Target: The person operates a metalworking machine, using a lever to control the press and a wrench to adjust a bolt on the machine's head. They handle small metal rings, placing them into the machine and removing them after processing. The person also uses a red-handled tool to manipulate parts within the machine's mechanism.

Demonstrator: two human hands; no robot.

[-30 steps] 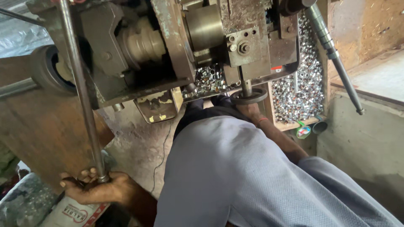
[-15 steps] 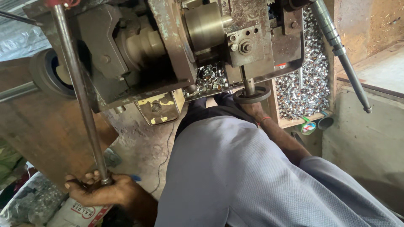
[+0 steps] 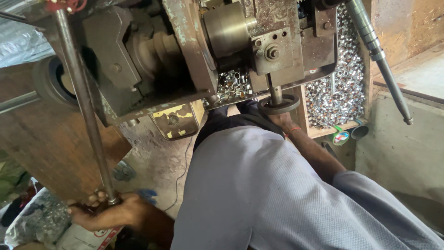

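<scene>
Fingers (image 3: 95, 199) of the left hand (image 3: 108, 212) curl tight around the lower end of a long steel rod (image 3: 83, 102), which rises at a slant past the machine's worn iron frame (image 3: 185, 51). Fingertips of the right hand (image 3: 280, 121) are hidden beneath a small dark handwheel (image 3: 279, 104) on a short shaft, so whether they grip it cannot be told; only the knuckles and a red wrist thread show. Both arms reach forward and apart, the right forearm half covered by a pale blue shirt (image 3: 259, 194). Behind the handwheel, a wooden bin holds shiny metal rings (image 3: 337, 92). Bare, stained concrete floor (image 3: 157, 157) lies below the machine.
</scene>
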